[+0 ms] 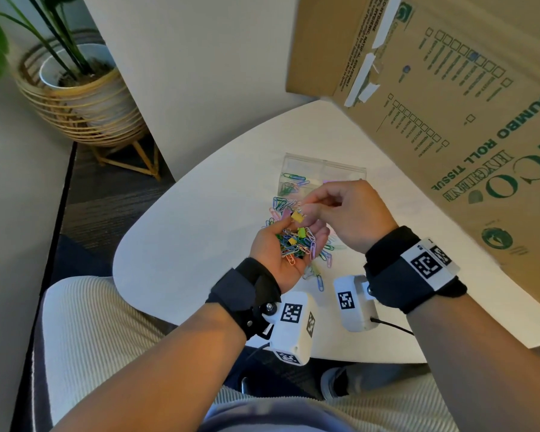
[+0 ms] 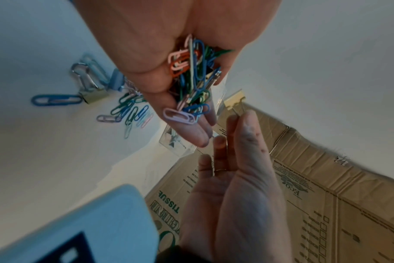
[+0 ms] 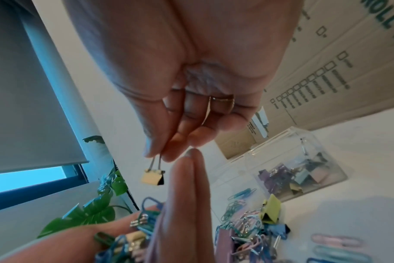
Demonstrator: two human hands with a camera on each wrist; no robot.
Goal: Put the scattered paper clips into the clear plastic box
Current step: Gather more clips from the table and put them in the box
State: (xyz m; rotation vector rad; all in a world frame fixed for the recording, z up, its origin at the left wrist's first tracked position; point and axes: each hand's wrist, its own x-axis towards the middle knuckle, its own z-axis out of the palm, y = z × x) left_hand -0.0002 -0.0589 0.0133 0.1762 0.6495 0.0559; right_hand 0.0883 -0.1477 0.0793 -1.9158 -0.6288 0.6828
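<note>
My left hand (image 1: pixel 300 232) lies palm up above the white table (image 1: pixel 200 229), fingers fairly straight, carrying a heap of coloured paper clips (image 1: pixel 293 244) (image 2: pixel 191 76) mixed with small binder clips. Just above it my right hand (image 1: pixel 304 205) pinches a yellow binder clip (image 1: pixel 296 217) (image 3: pixel 152 178) (image 2: pixel 234 101) by its wire handles. More paper clips (image 1: pixel 323 254) (image 2: pixel 128 110) (image 3: pixel 234 206) lie scattered on the table under and around both hands. Behind them stands the clear plastic box (image 1: pixel 325 168) (image 3: pixel 299 160), with paper clips in one compartment and binder clips in another.
A large cardboard carton (image 1: pixel 449 104) leans over the table's back right, close behind the clear box. A potted plant in a woven basket (image 1: pixel 75 88) stands on the floor at the far left. The table's rounded edge runs near my lap.
</note>
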